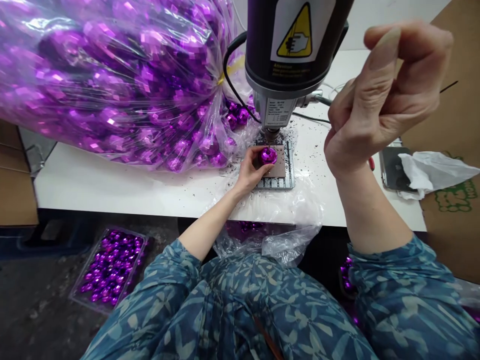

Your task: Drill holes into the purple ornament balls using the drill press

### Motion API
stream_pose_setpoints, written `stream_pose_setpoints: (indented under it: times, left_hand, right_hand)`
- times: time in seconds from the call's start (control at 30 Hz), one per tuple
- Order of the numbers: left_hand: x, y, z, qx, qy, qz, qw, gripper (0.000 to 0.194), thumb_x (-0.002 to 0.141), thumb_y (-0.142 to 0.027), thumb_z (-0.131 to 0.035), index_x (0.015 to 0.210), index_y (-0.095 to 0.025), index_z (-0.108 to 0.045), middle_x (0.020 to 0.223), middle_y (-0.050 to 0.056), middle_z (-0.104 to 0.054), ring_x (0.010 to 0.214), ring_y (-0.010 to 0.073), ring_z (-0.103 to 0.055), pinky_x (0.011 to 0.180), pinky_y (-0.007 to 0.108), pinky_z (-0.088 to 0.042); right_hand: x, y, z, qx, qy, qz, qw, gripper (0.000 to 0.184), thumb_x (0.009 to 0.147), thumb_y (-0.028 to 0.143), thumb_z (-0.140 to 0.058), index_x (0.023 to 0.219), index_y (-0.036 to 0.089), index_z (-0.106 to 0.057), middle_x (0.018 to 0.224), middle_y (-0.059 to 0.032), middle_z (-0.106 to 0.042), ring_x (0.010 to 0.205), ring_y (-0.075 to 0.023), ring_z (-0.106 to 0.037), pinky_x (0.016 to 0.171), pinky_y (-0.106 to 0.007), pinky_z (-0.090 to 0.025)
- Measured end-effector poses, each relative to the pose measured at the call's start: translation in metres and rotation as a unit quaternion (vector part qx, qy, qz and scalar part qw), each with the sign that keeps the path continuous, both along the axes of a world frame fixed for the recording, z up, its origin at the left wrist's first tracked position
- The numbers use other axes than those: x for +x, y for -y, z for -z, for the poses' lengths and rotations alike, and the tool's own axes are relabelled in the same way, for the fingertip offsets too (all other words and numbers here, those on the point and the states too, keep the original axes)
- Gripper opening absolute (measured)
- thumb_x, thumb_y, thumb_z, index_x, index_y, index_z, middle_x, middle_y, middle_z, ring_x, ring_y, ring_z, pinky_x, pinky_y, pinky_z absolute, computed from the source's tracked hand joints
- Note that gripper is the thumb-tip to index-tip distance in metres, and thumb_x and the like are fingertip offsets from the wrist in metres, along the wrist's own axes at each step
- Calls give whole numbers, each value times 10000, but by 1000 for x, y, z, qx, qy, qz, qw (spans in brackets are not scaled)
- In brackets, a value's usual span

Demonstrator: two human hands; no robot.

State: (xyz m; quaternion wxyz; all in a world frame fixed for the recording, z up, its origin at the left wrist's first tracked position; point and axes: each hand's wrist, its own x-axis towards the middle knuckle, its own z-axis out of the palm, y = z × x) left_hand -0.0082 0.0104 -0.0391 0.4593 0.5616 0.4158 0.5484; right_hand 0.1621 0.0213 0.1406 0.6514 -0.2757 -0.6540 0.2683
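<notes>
My left hand (250, 172) pinches a shiny purple faceted ball (268, 156) between thumb and fingers. The ball rests on a brown board (278, 169) over the slotted metal base (291, 175), directly under the chuck (271, 134) of a bench drill press (288, 75). My right hand (390, 95) is raised to the right of the machine, with its fingers curled closed. A metal lever (321, 98) runs from the drill press to this hand, which hides its far end.
A large clear bag (123, 85) of purple balls covers the table's left side. Dark shavings and crumpled plastic (296, 200) surround the base. A phone (393, 167) and white tissue (438, 172) lie right. A tray (112, 267) of purple balls stands on the floor. A black cable (234, 90) hangs by the motor.
</notes>
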Motion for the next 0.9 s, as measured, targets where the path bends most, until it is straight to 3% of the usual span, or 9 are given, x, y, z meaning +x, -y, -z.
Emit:
stream_pose_setpoints:
  times: [0.13,0.2,0.27,0.33,0.57,0.67,0.73,0.9]
  left_hand:
    - [0,1,0,14,8,2,1000,664,779,-553,-931,1257,-250,-586,1294,119,-693,1299,317,-662,1172,500,-503]
    - [0,1,-1,19,11,5,1000,637,796,-529,-923,1262,-257,-584,1310,115,-688,1302,312,-663,1182,507,-502]
    - [-1,1,0,16,12,8,1000,626,801,-512,-922,1269,-267,-586,1324,110,-679,1325,315,-652,1194,517,-493]
    - [-1,1,0,11,11,8,1000,623,802,-507,-920,1275,-272,-589,1324,106,-673,1352,321,-636,1208,525,-481]
    - [-1,1,1,10,-3,-9,1000,610,798,-490,-930,1263,-267,-603,1321,101,-683,1337,314,-649,1215,518,-484]
    - [-1,1,1,4,0,-6,1000,617,792,-479,-939,1268,-270,-606,1326,98,-680,1362,317,-634,1221,517,-475]
    - [-1,1,0,-3,0,-4,1000,622,790,-487,-941,1269,-274,-606,1326,97,-687,1371,318,-630,1222,518,-474]
    - [0,1,0,-2,-1,-10,1000,644,770,-514,-957,1253,-267,-609,1320,100,-705,1356,320,-645,1217,514,-485]
  right_hand:
    - [4,4,6,39,-25,14,999,584,1020,679,-318,1238,254,-655,1381,0,-625,1158,-90,-762,739,-120,-612]
    - [-2,5,6,104,-73,45,991,427,1050,570,-409,1183,269,-681,1301,51,-650,947,13,-748,644,-74,-523]
    - [-11,6,5,170,-130,88,973,249,1053,418,-517,1092,274,-715,1158,111,-669,650,125,-595,515,-57,-363]
    - [-18,5,4,210,-157,118,958,182,1038,330,-567,1022,270,-738,1033,135,-663,500,156,-424,453,-83,-252]
    - [-16,5,14,221,-107,171,954,204,1046,425,-568,1007,259,-679,1018,77,-709,430,64,-410,399,-179,-264]
    - [-14,4,21,236,-112,161,952,180,1052,415,-557,1006,276,-662,932,74,-700,415,37,-372,392,-207,-251]
    - [-13,1,25,241,-110,150,953,175,1061,415,-535,1022,298,-660,783,87,-631,404,28,-336,406,-201,-242]
    - [-9,-11,36,222,-108,205,947,319,1033,575,-527,971,288,-650,554,86,-398,381,-6,-272,439,-215,-239]
